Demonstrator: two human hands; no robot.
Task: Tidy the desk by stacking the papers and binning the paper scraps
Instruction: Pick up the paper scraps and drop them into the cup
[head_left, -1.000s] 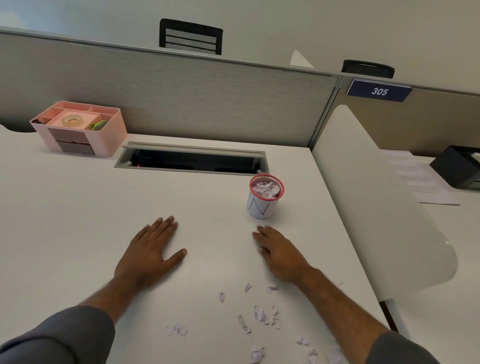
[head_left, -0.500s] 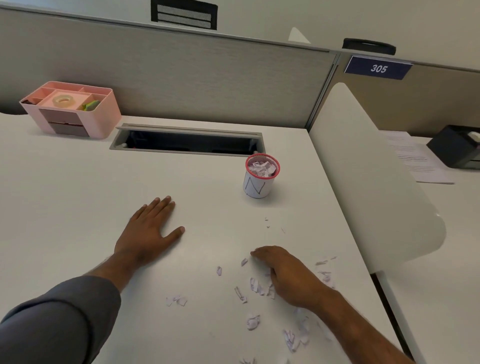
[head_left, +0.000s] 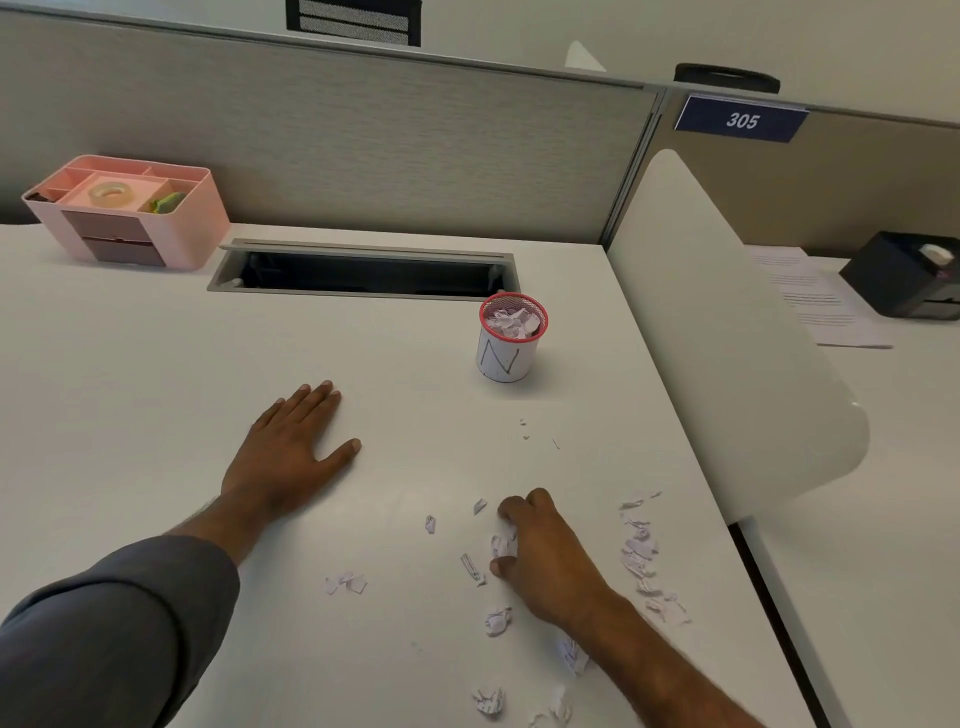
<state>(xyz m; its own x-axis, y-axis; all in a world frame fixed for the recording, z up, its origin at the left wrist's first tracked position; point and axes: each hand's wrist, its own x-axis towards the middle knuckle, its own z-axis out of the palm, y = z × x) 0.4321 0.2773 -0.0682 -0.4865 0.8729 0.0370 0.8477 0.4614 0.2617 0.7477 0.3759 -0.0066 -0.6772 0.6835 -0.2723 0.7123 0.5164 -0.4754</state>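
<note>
My right hand (head_left: 550, 558) curls round scraps (head_left: 503, 545) near the desk's (head_left: 130, 364) front right edge; my left hand (head_left: 288, 457) lies flat. The bin (head_left: 511, 338) behind already holds some; many scraps remain. Papers (head_left: 815, 301) lie on the next desk.

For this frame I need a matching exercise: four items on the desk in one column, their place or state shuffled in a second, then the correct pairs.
Items:
1. left hand
2. right hand
3. red-rimmed cup
4. pink organizer

States:
A. holds a tape roll, back left of the desk
B. flat on the desk, fingers straight
C. already holding paper scraps inside, marked N
D. fingers curled, gathering a scrap

Pairs: 1-B, 2-D, 3-C, 4-A
</note>
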